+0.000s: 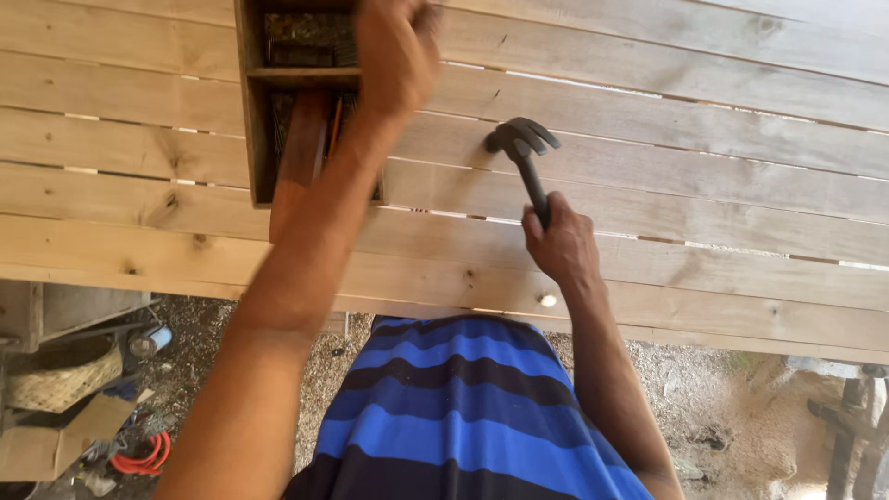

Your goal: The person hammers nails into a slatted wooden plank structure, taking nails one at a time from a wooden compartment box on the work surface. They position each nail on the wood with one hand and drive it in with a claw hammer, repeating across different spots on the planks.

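My right hand grips the handle of a black claw hammer, whose head rests on the pale wooden slat surface. My left hand reaches out over a small wooden box that stands on the slats; the hand is blurred and its fingers are curled, and I cannot tell whether it holds anything. The box has compartments with dark nails and a reddish wooden piece inside. A nail head shows in the nearest slat, just below my right wrist.
The slatted surface ends at a front edge close to my blue and black striped shirt. Below on the dirt ground lie a woven basket, cardboard, an orange cord coil and wooden pieces at the right.
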Motion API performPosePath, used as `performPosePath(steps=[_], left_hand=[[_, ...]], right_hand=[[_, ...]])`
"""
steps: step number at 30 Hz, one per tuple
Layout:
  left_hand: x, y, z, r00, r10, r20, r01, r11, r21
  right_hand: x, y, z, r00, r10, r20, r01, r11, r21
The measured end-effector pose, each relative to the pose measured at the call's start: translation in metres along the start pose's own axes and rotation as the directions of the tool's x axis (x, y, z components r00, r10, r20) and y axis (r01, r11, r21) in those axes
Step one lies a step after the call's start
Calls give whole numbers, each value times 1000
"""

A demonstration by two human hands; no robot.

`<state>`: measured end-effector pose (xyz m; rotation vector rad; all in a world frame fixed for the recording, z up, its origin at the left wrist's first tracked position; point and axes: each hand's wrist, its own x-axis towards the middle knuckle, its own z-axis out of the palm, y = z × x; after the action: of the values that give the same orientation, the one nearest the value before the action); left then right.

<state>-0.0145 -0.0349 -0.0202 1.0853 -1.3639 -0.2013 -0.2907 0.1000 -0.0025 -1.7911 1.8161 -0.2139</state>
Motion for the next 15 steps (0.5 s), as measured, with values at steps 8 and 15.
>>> performPosePath(steps=[8,15], left_hand=[[-100,48,23,906,-379,189,373,925,65],[-103,30,29,898,-340,280,311,939,144]], right_hand=[[-39,24,-11,998,43,-35,-44,999,-14],[-37,16,-17,995,96,-11,-96,995,27]])
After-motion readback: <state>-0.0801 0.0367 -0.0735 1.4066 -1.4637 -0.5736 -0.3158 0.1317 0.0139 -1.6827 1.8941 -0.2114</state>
